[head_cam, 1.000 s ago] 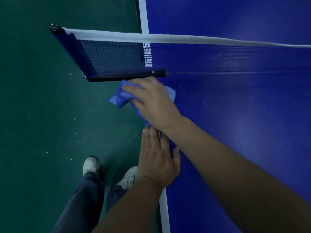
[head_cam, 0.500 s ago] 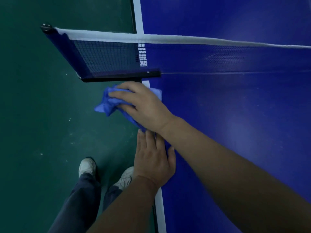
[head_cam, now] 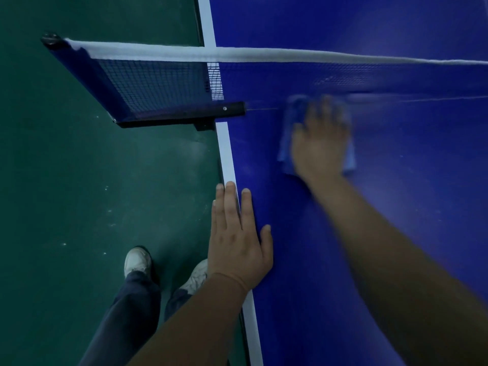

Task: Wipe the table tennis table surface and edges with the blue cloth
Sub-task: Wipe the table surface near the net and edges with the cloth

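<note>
Pressing blue cloth (head_cam: 285, 154) on the table (head_cam: 409, 220), right hand (head_cam: 320, 146) fingers spread; I'm resting left hand (head_cam: 237, 247) flat, holding nothing.

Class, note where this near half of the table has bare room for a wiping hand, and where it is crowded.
Bare: the table right of the right hand, below the net; the strip between the white side line and the blue cloth; the wedge between left hand and right forearm. Crowded: beside the net clamp, and the edge under the left hand.

Blue table (head_cam: 401, 233), white edge line (head_cam: 228, 159); blue cloth (head_cam: 285, 154) flat near net (head_cam: 158, 85).
</note>
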The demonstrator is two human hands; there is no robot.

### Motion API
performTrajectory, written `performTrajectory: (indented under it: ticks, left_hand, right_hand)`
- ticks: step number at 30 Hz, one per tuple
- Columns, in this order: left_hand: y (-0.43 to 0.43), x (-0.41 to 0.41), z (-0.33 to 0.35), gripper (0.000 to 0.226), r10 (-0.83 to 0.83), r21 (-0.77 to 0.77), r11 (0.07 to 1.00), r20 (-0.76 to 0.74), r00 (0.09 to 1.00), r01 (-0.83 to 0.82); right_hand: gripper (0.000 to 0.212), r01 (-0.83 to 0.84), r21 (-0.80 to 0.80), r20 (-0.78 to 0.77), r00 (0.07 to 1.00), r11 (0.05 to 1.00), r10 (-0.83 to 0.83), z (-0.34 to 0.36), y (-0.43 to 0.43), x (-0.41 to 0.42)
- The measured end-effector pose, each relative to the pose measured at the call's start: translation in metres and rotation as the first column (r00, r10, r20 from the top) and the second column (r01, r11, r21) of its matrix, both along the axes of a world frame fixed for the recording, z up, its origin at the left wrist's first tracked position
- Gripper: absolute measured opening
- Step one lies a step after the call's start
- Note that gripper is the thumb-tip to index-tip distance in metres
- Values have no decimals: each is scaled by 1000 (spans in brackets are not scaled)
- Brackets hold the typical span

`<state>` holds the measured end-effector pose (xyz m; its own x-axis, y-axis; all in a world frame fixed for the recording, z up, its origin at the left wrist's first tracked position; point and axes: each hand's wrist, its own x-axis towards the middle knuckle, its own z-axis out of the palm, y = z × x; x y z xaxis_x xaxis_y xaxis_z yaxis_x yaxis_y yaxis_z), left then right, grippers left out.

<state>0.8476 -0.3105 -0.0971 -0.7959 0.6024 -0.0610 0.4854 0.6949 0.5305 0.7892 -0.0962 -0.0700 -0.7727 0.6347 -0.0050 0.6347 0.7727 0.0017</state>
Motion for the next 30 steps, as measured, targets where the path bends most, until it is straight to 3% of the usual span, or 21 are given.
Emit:
performTrajectory:
  ticks: [4, 7, 10, 12, 14, 16, 18, 20, 23, 25, 27, 30]
  left_hand:
    - [0, -1, 2, 67, 14, 23, 1000, 31, 999, -15]
    - [0, 0, 1, 66, 6, 25, 1000, -1, 1000, -6]
    - [1, 0, 1, 67, 7, 15, 1000, 1, 1000, -7]
    - [0, 0, 3, 67, 7, 7, 1000, 8, 1000, -7]
    - [0, 0, 3, 67, 6, 14, 1000, 7, 1000, -6]
    - [1, -1, 2, 68, 11, 35, 999, 6, 1000, -11]
    - [0, -1, 2, 69, 10, 38, 999, 9, 1000, -10]
    - [0, 0, 1, 68, 7, 25, 1000, -3, 1000, -7]
    - [0, 0, 0, 68, 2, 3, 1000, -10, 1000, -2]
    - [0, 1, -1, 67, 4, 5, 1000, -6, 1000, -4]
    - [0, 1, -1, 68, 7, 2, 1000, 9, 1000, -7]
    - [0, 1, -1, 67, 13, 25, 1000, 19, 1000, -13]
  right_hand:
    - [68, -291, -82, -15, 957, 953, 291, -7, -72, -24]
    - [58, -430, -26, 12, 902, 902, 431, -5, -20, 20]
    - [54, -154, -33, 13, 988, 988, 155, 0, 30, 45]
    - [55, -28, -46, -27, 999, 999, 27, 0, 15, 34]
    - [54, -245, -42, -54, 969, 969, 243, -4, -25, 18]
    - [52, -544, -86, -82, 839, 835, 538, -7, -59, 8]
    - [50, -654, -133, -88, 757, 745, 648, -5, -59, 13]
    - [48, -604, -121, -127, 796, 788, 591, -3, -34, 24]
    - [44, -303, -79, -181, 941, 950, 286, 6, -1, 27]
    - [44, -139, -80, -174, 977, 987, 123, 8, -8, 12]
    - [42, -169, -94, -205, 968, 981, 147, 6, -34, -3]
    - [34, -412, -124, -303, 882, 902, 361, -1, -73, -9]
